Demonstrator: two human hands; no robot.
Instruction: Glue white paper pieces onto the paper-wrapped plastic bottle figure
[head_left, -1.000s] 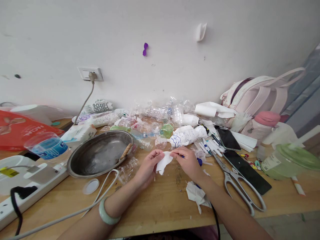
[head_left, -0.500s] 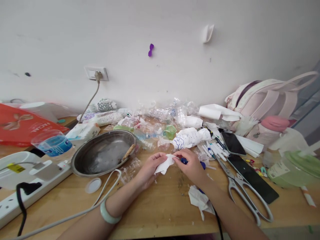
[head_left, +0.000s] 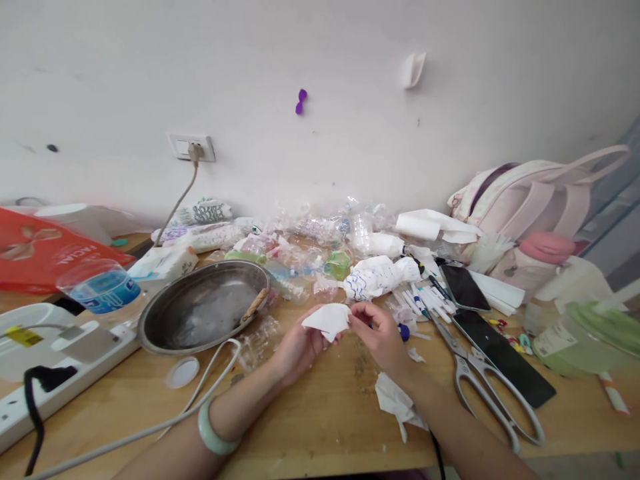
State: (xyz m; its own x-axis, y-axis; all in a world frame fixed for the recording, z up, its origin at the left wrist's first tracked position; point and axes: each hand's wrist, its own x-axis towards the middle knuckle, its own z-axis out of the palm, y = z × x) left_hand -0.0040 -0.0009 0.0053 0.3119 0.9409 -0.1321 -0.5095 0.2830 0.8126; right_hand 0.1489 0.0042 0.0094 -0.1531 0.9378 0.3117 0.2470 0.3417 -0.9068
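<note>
As the curled left hand (head_left: 299,345) holds white paper (head_left: 327,321), the right hand (head_left: 382,335) pinches it.

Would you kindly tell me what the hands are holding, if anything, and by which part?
A small piece of white paper: the right hand pinches its right edge, while it lies over the left hand, hiding that hold.

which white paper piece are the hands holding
The small piece against the left hand, its edge pinched by the right hand; the crumpled piece beside the right forearm lies on the table.
</note>
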